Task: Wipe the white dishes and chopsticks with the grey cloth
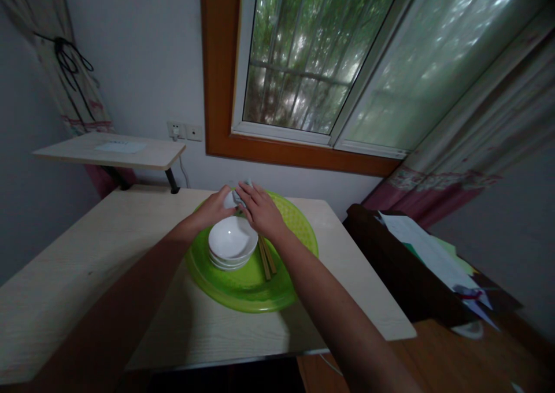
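Note:
Over the far part of a round green plastic tray (255, 305), my left hand (213, 209) grips a small white piece of dishware (229, 200), perhaps a cup; its full shape is hidden by my fingers. My right hand (263, 212) presses a greyish cloth (238, 198) against it, fingers together. Just nearer to me, a stack of white bowls (233, 238) sits in the tray. Wooden chopsticks (265, 259) lie to the right of the bowls, their far ends under my right hand.
The tray rests on a pale wooden table (347, 289). A small raised shelf (143, 157) with a paper (120, 147) stands at the back left. Beyond the table are a window (312, 58) and wall sockets (184, 131). Papers (427, 254) lie on a dark brown piece of furniture (377, 254) at right.

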Tool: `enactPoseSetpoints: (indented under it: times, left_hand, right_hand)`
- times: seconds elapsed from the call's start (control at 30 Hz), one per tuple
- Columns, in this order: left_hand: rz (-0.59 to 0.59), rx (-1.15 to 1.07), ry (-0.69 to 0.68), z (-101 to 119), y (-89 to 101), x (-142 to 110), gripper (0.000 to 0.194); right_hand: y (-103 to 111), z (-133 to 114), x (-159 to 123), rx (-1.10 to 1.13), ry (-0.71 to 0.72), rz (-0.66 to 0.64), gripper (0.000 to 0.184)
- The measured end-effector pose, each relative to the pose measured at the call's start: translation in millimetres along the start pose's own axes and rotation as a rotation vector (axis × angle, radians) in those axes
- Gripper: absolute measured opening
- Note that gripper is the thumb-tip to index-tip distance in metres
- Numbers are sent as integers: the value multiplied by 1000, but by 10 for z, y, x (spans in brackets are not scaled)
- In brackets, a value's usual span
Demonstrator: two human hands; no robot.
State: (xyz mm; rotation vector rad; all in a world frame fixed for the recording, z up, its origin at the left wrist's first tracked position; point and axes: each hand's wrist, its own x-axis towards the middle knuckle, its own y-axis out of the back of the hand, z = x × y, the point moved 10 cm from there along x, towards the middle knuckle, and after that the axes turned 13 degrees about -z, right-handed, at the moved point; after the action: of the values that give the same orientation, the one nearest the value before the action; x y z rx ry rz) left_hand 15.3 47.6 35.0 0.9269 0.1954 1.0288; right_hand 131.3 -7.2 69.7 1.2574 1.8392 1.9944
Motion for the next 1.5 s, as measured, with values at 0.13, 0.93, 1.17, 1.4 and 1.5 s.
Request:
enactPoseSetpoints:
  times: [0.13, 0.93, 1.17, 1.4, 1.5]
  left_hand:
    - [17, -4, 74, -71, 27, -8, 32]
    - [100, -98, 105, -133, 132, -18, 36]
    - [149, -174, 135, -159, 192, -51, 38]
    - [142, -162, 148, -152, 197, -64, 39]
    - [146, -195, 142, -184, 190, -57, 41]
  right_hand:
    - [41, 162, -13, 82, -69, 66, 49]
    - [61, 14, 0, 88, -18, 49, 50]
    - [52, 589, -105, 199, -213, 177, 50]
    - [-162, 1005, -256, 413, -408, 188, 39]
    - [-207, 999, -252, 510, -388, 200, 42]
